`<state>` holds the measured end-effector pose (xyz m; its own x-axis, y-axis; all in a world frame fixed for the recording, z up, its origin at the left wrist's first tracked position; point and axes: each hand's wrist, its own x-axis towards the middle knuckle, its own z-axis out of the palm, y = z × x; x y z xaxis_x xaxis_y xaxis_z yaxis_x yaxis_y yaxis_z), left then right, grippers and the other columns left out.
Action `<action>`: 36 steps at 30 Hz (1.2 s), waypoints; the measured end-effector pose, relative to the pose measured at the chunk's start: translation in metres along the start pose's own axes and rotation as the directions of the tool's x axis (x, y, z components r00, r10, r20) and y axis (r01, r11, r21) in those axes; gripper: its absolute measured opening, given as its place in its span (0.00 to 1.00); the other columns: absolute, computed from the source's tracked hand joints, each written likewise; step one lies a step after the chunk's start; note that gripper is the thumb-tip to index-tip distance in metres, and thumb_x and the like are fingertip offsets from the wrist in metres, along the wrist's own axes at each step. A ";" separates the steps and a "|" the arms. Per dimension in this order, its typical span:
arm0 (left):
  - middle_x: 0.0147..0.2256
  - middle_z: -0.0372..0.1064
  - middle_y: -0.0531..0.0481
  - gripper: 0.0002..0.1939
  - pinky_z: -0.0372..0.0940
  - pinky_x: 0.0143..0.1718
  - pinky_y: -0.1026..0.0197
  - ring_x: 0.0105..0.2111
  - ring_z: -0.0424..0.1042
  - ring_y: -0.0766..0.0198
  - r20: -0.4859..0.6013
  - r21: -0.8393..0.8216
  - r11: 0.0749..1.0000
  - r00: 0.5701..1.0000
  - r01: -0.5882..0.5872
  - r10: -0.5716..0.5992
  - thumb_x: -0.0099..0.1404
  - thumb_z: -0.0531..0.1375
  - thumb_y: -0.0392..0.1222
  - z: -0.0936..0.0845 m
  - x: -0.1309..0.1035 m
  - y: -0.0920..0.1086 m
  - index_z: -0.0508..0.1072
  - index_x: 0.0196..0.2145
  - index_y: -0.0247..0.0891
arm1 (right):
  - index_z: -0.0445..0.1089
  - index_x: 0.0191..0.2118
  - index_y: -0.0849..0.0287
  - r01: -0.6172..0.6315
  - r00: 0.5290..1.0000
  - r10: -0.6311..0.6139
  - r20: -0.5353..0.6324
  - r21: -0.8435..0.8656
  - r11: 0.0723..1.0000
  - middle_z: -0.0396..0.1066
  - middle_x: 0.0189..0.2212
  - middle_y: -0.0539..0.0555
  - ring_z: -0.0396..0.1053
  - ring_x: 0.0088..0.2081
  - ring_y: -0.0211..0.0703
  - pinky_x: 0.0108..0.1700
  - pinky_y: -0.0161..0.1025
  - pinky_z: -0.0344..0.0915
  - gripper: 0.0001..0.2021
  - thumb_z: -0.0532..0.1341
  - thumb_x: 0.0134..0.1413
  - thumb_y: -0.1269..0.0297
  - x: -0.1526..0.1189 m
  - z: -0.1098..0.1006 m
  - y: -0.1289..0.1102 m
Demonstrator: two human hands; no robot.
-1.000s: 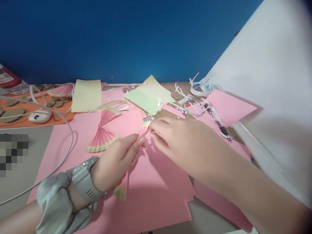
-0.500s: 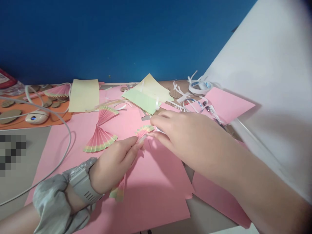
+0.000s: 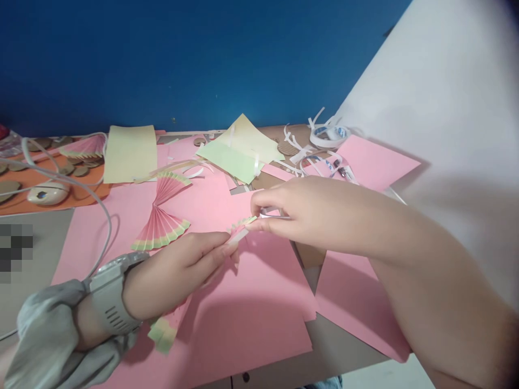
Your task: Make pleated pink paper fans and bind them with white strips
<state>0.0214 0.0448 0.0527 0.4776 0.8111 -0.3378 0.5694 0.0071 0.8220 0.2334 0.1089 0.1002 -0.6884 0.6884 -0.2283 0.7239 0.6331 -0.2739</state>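
Note:
My left hand (image 3: pixel 203 256), with a grey watch on its wrist, pinches a folded pink paper piece with a green-yellow edge (image 3: pixel 243 222). A white strip lies along that piece. One end of the pleated paper hangs out below my left hand, near the wrist. The fingertips of my right hand (image 3: pixel 279 208) are closed at the piece's upper right end, and a thin white loop shows between its thumb and fingers. Left of the hands, a pleated pink paper bow (image 3: pixel 160 227) with green edges lies on pink sheets (image 3: pixel 259 329).
Yellow-green sheets (image 3: pixel 243 148) lie at the back. White tape rolls (image 3: pixel 329 135) and curled strips sit at the back right, beside a pink square (image 3: pixel 377 162). A white mouse-like device (image 3: pixel 47 193), cables and cardboard discs occupy the orange sheet (image 3: pixel 91 186) at left.
The view has shifted slightly. The folded piece has turned between my hands, and its hanging end has swung left. More of the white loop now shows in my right hand.

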 end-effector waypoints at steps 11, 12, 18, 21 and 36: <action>0.27 0.63 0.57 0.16 0.57 0.36 0.69 0.30 0.63 0.70 0.138 0.017 0.987 0.978 -0.159 0.155 0.70 0.45 0.44 -0.005 0.002 -0.002 0.68 0.30 0.40 | 0.68 0.28 0.54 0.000 0.997 -0.002 0.078 0.035 0.999 0.66 0.23 0.47 0.57 0.21 0.34 0.23 0.36 0.43 0.13 0.51 0.58 0.56 0.002 0.000 -0.001; 0.26 0.63 0.57 0.16 0.57 0.35 0.69 0.29 0.63 0.70 0.148 0.020 0.985 0.975 -0.173 0.168 0.70 0.45 0.44 -0.006 0.002 -0.002 0.68 0.30 0.40 | 0.68 0.28 0.53 0.000 0.997 -0.004 0.073 0.048 0.999 0.66 0.23 0.47 0.57 0.21 0.34 0.23 0.36 0.43 0.14 0.52 0.58 0.54 0.001 -0.001 -0.001; 0.29 0.64 0.55 0.13 0.58 0.35 0.69 0.30 0.65 0.69 0.291 0.034 0.949 0.911 -0.314 0.291 0.69 0.46 0.37 -0.009 -0.005 0.006 0.68 0.32 0.39 | 0.72 0.40 0.50 0.095 0.949 -0.182 0.259 0.315 0.944 0.72 0.34 0.49 0.66 0.31 0.38 0.27 0.34 0.53 0.17 0.52 0.56 0.47 0.006 -0.010 0.002; 0.32 0.64 0.51 0.11 0.59 0.37 0.67 0.34 0.64 0.66 0.340 0.070 0.925 0.880 -0.374 0.330 0.69 0.46 0.36 -0.009 -0.010 0.013 0.66 0.33 0.38 | 0.70 0.47 0.50 0.153 0.854 -0.352 0.383 0.461 0.874 0.72 0.35 0.48 0.67 0.34 0.37 0.31 0.32 0.57 0.18 0.55 0.56 0.49 0.012 -0.012 0.005; 0.27 0.64 0.55 0.13 0.58 0.28 0.65 0.27 0.63 0.65 0.137 0.214 0.974 0.990 -0.072 0.043 0.67 0.48 0.49 -0.001 -0.011 0.019 0.65 0.32 0.40 | 0.68 0.33 0.57 0.240 0.873 -0.380 0.304 0.410 0.880 0.67 0.26 0.47 0.60 0.26 0.34 0.26 0.33 0.50 0.14 0.51 0.60 0.54 0.014 -0.005 0.002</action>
<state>0.0266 0.0368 0.0723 0.5885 0.7230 -0.3618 0.6635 -0.1761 0.7272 0.2252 0.1215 0.1007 -0.8898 0.2531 -0.3797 0.4538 0.5768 -0.6792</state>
